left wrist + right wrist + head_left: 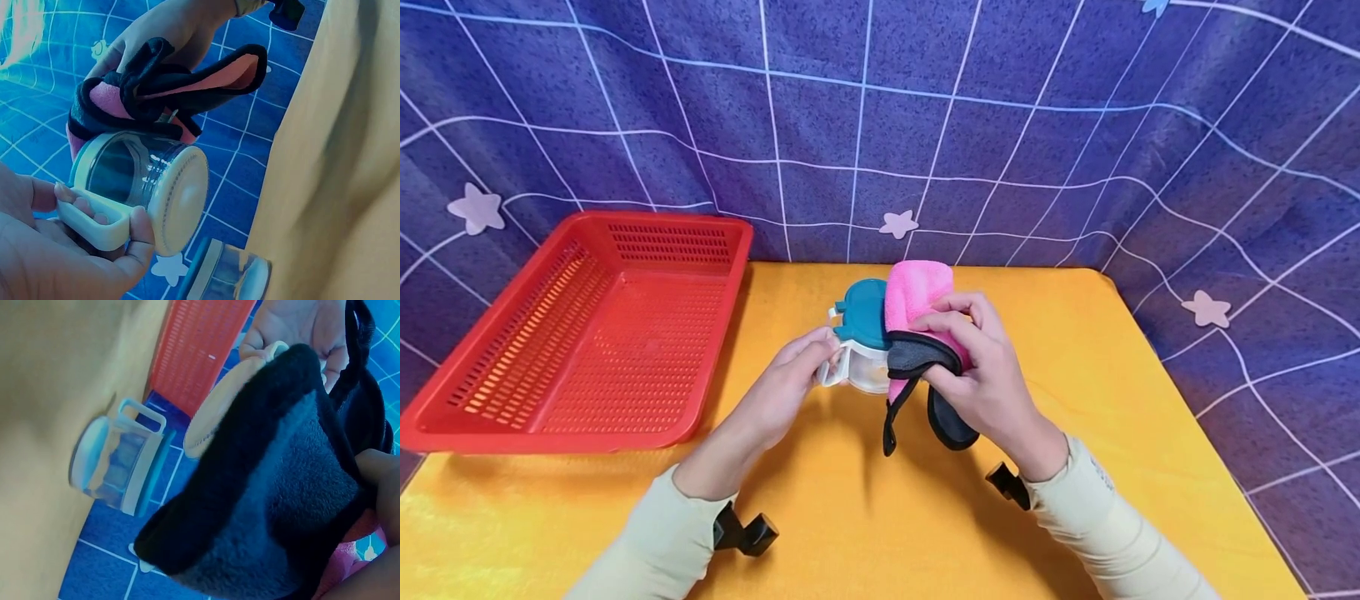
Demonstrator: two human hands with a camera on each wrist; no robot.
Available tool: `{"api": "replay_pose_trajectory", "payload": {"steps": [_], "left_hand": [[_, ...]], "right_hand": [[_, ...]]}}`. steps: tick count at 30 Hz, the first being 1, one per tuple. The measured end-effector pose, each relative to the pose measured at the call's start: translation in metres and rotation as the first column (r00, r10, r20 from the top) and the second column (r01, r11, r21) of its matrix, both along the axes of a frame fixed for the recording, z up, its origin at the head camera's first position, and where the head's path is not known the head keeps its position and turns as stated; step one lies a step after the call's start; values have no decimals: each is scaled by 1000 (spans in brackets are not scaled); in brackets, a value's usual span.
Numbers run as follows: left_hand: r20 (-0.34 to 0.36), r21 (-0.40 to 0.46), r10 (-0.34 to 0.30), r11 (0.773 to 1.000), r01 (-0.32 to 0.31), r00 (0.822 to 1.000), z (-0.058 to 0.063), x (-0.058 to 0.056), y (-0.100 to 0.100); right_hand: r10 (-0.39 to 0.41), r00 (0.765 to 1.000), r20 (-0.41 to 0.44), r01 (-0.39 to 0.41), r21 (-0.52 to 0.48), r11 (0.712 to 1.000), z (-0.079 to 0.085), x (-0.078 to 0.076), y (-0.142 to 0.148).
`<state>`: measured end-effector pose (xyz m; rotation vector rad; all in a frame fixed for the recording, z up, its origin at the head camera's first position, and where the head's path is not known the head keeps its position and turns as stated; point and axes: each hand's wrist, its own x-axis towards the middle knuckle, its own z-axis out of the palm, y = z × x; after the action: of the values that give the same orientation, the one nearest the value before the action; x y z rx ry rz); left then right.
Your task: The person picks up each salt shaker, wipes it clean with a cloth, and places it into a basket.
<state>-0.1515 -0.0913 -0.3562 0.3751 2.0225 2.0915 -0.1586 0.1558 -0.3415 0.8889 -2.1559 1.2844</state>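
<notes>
My left hand [782, 379] grips the white handle of a clear jar [870, 372] with a teal lid, held above the table. In the left wrist view, the jar's pale round base [183, 201] faces right. My right hand [985, 367] holds a folded pink and dark grey cloth [917, 296] with black edging and a hanging loop. This cloth lies against the jar's right side and covers part of it. A second handled jar [119, 465] with a teal lid stands on the table in the right wrist view; the head view mostly hides it.
A red perforated plastic basket [715, 333] stands on the left of the yellow tabletop [1075, 358]. Behind and to the right hangs a blue gridded curtain [820, 117] with star shapes. Black wrist mounts [752, 533] stick out below the sleeves.
</notes>
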Motion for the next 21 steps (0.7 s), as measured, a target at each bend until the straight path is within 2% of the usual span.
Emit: {"api": "replay_pose_trajectory", "payload": {"steps": [6, 11, 15, 21], "left_hand": [[-34, 82, 22, 996, -19, 999, 0, 2, -4], [-65, 142, -6, 990, 15, 998, 2, 4, -5], [-92, 155, -28, 987, 42, 995, 3, 4, -6], [-102, 152, -45, 986, 61, 994, 4, 4, -8]], "right_hand": [[27, 999, 35, -24, -68, 997, -3, -6, 4], [87, 992, 95, -70, -175, 982, -19, -13, 8], [111, 981, 162, -77, -206, 976, -31, -13, 9], [120, 973, 199, -77, -209, 975, -35, -12, 9]]}}
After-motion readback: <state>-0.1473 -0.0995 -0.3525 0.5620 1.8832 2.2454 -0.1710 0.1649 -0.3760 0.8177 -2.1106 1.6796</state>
